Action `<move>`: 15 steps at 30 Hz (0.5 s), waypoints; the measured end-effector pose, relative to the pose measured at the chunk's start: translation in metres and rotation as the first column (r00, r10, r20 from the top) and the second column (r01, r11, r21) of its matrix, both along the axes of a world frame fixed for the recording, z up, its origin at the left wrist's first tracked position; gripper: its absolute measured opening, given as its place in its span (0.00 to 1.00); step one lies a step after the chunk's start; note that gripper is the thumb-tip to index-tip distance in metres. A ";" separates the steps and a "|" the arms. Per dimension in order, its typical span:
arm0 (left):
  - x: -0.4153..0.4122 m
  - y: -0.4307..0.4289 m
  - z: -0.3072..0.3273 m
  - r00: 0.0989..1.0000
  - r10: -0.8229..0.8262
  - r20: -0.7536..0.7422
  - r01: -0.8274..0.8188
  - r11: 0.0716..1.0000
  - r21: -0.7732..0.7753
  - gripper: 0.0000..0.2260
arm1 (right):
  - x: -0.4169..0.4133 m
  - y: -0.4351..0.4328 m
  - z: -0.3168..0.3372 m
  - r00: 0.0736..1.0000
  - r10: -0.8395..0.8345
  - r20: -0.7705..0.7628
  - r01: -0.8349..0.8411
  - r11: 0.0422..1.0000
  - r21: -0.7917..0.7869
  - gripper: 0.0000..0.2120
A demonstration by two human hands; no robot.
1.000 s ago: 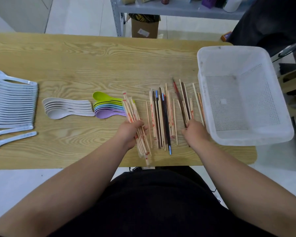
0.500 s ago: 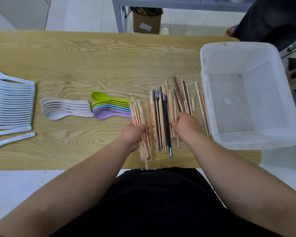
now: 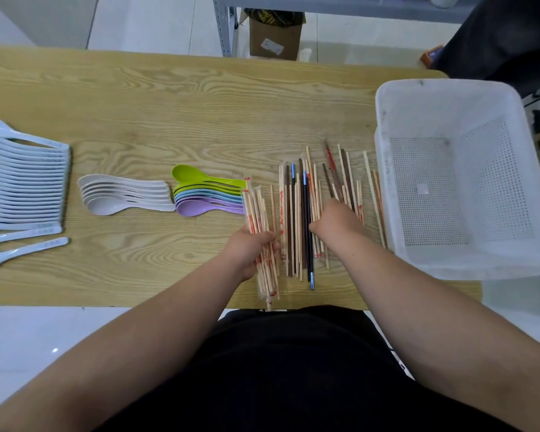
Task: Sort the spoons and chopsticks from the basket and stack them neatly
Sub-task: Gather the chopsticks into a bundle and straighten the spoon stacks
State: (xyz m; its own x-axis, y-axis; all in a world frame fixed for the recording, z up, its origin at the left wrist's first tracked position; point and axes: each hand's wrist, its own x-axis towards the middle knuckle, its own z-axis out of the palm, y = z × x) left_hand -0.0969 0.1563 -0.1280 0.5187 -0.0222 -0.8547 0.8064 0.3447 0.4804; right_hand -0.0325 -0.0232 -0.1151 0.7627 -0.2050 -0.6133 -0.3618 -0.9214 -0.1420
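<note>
- Fingers of the left hand curl round a bundle of wrapped chopsticks near the front edge of the worktop, well left of the basket. The red print on the wrappers is too small to read.
- The right hand rests knuckles-up on the loose chopsticks, just left of the basket. Its fingers are tucked under, so I cannot tell whether they grip any.
- The loose chopsticks lie roughly parallel: pale wood, dark brown, and dark ones with blue bands.
- Farther left of the basket lie nested coloured spoons, then beige spoons, then a long row of white spoons with faint, unreadable marks on the handles.
- The basket is white and perforated.
- Beyond the basket to its left, a cardboard box on the floor carries an unreadable white label.
</note>
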 end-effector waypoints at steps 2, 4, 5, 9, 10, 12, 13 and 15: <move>-0.001 0.001 0.002 1.000 -0.004 0.005 0.004 1.000 0.002 0.10 | -0.001 -0.002 -0.002 1.000 -0.005 0.007 0.005 1.000 0.022 0.20; -0.002 0.003 0.001 1.000 -0.004 0.007 0.004 1.000 0.008 0.10 | -0.003 -0.004 -0.003 1.000 -0.027 0.016 0.026 0.999 0.047 0.22; -0.002 0.004 0.000 1.000 0.001 0.006 -0.001 1.000 0.009 0.10 | -0.005 -0.005 -0.003 0.999 -0.035 0.019 0.034 0.998 0.056 0.24; -0.004 0.010 -0.006 1.000 -0.014 -0.015 0.014 0.999 0.035 0.09 | -0.008 0.000 -0.004 0.997 -0.070 0.031 0.068 0.995 0.076 0.29; -0.004 0.010 -0.006 1.000 -0.020 -0.016 0.021 0.999 0.043 0.09 | -0.008 0.001 -0.003 0.996 -0.084 0.028 0.081 0.994 0.076 0.29; -0.003 0.010 -0.007 0.999 -0.031 -0.014 0.032 0.998 0.060 0.09 | -0.007 0.004 -0.002 0.996 -0.091 0.018 0.090 0.994 0.065 0.30; -0.002 0.010 -0.008 0.999 -0.032 -0.009 0.033 0.997 0.063 0.09 | -0.007 0.005 -0.003 0.996 -0.088 0.015 0.086 0.994 0.062 0.31; -0.001 0.009 -0.011 0.999 -0.033 0.001 0.033 0.997 0.069 0.10 | -0.008 0.005 -0.004 0.996 -0.089 0.020 0.088 0.995 0.057 0.33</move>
State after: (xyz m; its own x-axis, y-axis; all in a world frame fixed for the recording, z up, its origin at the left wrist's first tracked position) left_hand -0.0974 0.1654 -0.1392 0.5207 0.0192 -0.8535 0.8157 0.2841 0.5040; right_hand -0.0406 -0.0177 -0.1192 0.7568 -0.2382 -0.6086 -0.4377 -0.8763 -0.2013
